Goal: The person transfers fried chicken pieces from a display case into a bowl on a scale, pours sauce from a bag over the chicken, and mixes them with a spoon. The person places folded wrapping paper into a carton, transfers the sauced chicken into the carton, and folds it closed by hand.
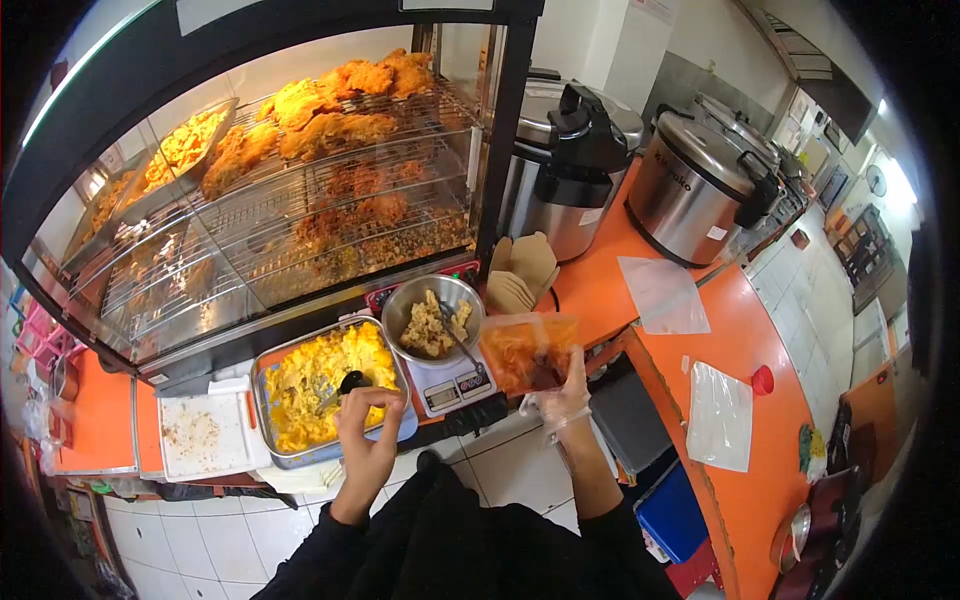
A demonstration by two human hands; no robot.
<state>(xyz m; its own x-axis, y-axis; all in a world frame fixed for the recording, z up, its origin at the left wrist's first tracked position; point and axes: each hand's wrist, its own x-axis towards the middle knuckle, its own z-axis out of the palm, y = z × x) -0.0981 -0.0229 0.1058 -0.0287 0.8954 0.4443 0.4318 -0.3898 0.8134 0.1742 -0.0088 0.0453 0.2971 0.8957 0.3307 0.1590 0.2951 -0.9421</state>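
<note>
My right hand (565,400), in a clear plastic glove, grips the near side of a clear plastic container (515,350) with orange-red food inside. My left hand (370,435) is bare, its fingers curled above the right edge of a metal tray of scrambled egg (310,370). Beside those fingertips is the black handle of a serving spoon (354,382) lying in the egg; I cannot tell whether they touch. A steel bowl (400,290) with minced food and a spoon sits on a digital scale (455,390), left of the container.
A heated glass cabinet (490,160) with fried chicken on racks stands behind. Brown paper boxes (522,275) sit beside two large steel cookers (690,185). To the right, the orange counter (760,420) holds plastic sheets and a red cap (763,380). A white board (205,435) lies left.
</note>
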